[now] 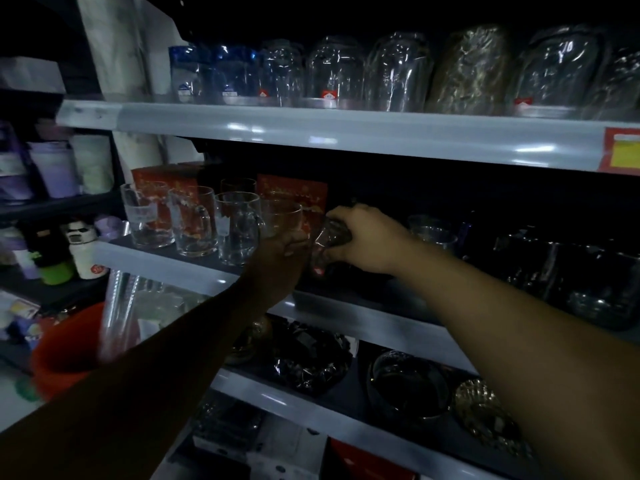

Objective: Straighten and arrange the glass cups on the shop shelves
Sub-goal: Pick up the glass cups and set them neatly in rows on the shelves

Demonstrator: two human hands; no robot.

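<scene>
Three clear handled glass mugs (194,220) stand in a row at the left of the middle shelf (166,263). To their right my left hand (280,258) grips a fourth clear mug (282,216) at its lower part. Just right of it my right hand (363,237) holds a small tilted glass cup (325,244) above the shelf, fingers curled over its top. The two hands almost touch. More glass cups (431,232) stand dimly at the right of the same shelf.
The top shelf (346,133) carries a row of upturned glass jars (336,74). Red boxes (294,195) stand behind the mugs. The lower shelf holds dark bowls (405,386) and wrapped dishes. A side rack at left has bottles (83,251), with an orange bucket (62,355) below.
</scene>
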